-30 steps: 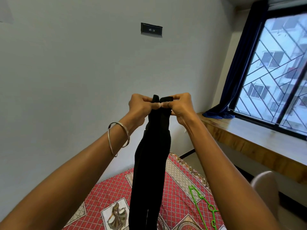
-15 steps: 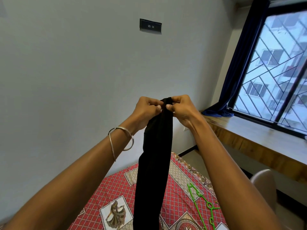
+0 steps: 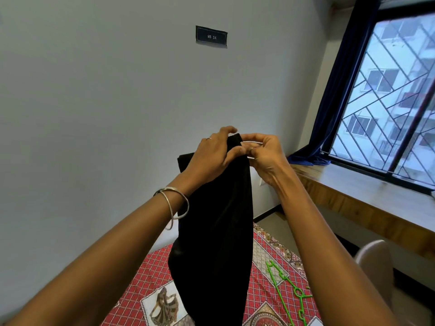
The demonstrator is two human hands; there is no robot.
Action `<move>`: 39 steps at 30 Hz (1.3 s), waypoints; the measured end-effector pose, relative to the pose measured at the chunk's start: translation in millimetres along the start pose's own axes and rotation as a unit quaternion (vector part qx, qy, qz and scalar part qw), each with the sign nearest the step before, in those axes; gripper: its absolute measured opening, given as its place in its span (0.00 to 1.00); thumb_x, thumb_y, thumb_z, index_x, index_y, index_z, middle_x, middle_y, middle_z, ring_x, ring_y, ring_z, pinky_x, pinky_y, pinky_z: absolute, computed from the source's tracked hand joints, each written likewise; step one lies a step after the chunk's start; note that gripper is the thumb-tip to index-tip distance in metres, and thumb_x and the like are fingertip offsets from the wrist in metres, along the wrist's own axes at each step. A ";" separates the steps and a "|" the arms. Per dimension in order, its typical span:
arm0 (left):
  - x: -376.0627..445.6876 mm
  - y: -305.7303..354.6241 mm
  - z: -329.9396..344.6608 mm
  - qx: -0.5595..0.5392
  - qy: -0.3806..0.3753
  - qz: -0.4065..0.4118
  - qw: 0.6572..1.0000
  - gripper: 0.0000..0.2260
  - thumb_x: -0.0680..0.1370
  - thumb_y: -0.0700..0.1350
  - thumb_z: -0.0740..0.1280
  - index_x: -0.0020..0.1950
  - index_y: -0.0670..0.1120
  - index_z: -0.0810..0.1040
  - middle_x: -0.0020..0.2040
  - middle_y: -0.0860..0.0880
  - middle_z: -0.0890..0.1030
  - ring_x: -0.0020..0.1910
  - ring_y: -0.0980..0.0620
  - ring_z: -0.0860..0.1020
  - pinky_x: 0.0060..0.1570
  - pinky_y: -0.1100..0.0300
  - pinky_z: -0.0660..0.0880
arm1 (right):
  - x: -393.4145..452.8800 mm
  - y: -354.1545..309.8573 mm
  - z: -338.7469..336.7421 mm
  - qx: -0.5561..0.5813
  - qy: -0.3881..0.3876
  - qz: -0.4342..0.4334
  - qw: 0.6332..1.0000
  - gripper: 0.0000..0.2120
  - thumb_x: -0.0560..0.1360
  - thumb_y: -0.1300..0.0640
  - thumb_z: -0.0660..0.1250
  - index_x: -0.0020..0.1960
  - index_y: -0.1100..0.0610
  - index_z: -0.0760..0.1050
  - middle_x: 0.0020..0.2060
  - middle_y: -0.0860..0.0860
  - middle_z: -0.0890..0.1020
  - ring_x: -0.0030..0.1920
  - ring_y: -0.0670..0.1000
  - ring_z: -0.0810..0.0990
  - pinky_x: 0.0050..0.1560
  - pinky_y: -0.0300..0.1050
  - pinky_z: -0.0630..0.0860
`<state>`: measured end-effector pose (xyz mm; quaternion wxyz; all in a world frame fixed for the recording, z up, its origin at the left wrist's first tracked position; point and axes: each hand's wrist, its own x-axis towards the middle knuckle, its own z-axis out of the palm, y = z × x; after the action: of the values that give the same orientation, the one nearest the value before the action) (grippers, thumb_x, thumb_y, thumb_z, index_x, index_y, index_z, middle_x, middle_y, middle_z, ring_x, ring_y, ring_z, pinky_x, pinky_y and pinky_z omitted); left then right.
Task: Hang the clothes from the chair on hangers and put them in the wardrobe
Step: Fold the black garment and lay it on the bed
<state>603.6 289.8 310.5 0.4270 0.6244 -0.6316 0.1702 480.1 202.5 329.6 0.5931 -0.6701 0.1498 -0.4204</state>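
- Black garment (image 3: pixel 216 220), likely trousers, held up at chest height over the bed (image 3: pixel 263 262); lower part hangs out of frame.
- Left hand (image 3: pixel 211 151) grips the top edge, fingers wrapped over the cloth.
- Right hand (image 3: pixel 263 151) pinches the same edge just beside it, thumb to fingertips.
- Step, my read: squaring up the garment before hanging.
- Green hanger (image 3: pixel 289 290) lies on the bed, untouched, below right.
- Next: one hand must let go to fetch it; the other has to carry the cloth alone.
- Chair (image 3: pixel 376 267) at right; wardrobe not in view.
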 end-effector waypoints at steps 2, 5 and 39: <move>1.8 -1.8 -1.4 0.077 -0.006 0.000 0.997 0.27 0.77 0.66 0.55 0.61 0.44 0.71 0.51 0.46 0.79 0.46 0.48 0.77 0.44 0.57 0.72 | -1.8 0.1 0.7 -0.035 0.021 -0.019 0.999 0.08 0.75 0.73 0.65 0.48 0.64 0.79 0.39 0.60 0.83 0.37 0.56 0.84 0.39 0.49 0.81; 4.9 -2.4 -1.9 0.151 -0.009 -0.006 0.988 0.25 0.75 0.68 0.54 0.48 0.45 0.68 0.38 0.49 0.76 0.35 0.48 0.74 0.33 0.56 0.67 | -6.1 0.5 1.1 -0.035 0.030 -0.011 0.999 0.07 0.76 0.72 0.64 0.51 0.64 0.77 0.39 0.60 0.83 0.36 0.54 0.84 0.38 0.49 0.81; 81.9 28.0 -79.8 0.163 0.053 0.028 0.985 0.26 0.65 0.64 0.73 0.53 0.46 0.77 0.42 0.43 0.80 0.43 0.41 0.76 0.41 0.53 0.72 | -50.7 137.7 -30.4 -0.214 -0.273 0.130 0.929 0.19 0.78 0.53 0.66 0.67 0.54 0.68 0.58 0.54 0.74 0.60 0.56 0.74 0.65 0.62 0.70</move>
<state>615.3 301.4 427.1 0.3481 0.6575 -0.5890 0.3156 468.1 182.9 181.5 0.5032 -0.8446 0.1539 -0.0987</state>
